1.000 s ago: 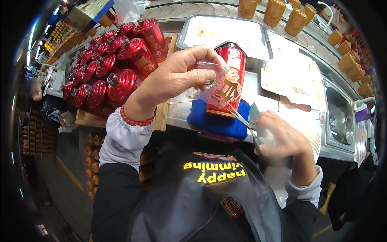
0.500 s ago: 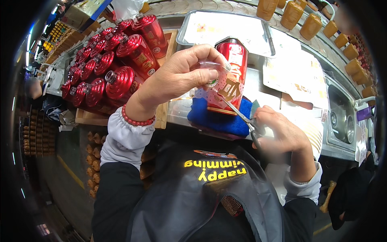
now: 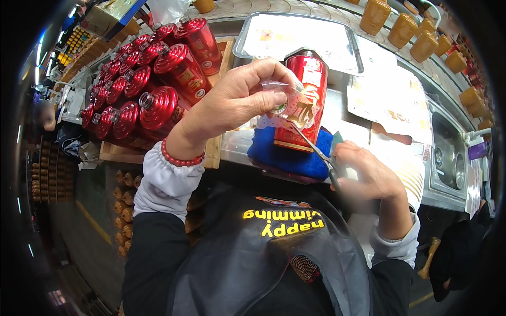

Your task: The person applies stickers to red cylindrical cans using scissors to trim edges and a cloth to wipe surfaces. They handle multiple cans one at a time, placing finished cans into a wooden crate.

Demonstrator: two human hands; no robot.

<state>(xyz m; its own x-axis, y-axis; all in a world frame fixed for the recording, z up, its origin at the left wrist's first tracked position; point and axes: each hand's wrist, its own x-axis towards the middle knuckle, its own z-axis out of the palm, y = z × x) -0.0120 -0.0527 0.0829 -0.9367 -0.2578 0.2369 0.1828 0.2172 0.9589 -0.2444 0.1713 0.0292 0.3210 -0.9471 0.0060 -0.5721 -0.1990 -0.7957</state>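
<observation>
My left hand (image 3: 255, 92) pinches a clear decal film (image 3: 295, 109) with gold lettering and a small green-and-white emblem between thumb and forefinger. Scissors (image 3: 318, 151) are in my right hand (image 3: 366, 171), whose fingers are partly blurred. Their blades reach the film's lower edge. A small teal piece (image 3: 336, 139) shows beside the right fingers; whether they hold it I cannot tell. Just behind the film, a red bottle (image 3: 308, 76) with gold trim rests on a folded blue cloth (image 3: 284, 158). The film hides part of its front.
At left, a wooden crate (image 3: 221, 142) holds several shiny red bottles (image 3: 158, 108). Beyond the blue cloth lies a clear-rimmed tray (image 3: 360, 60) with white sheets; more printed sheets (image 3: 387, 100) lie right of it. A metal sink (image 3: 448, 158) is at far right. Brown bottles (image 3: 403, 31) line the curved conveyor.
The brown bottles on the conveyor have shifted right and nearer. The view has moved slightly. Both hands keep nearly the same position, with the scissors still at the film's lower edge.
</observation>
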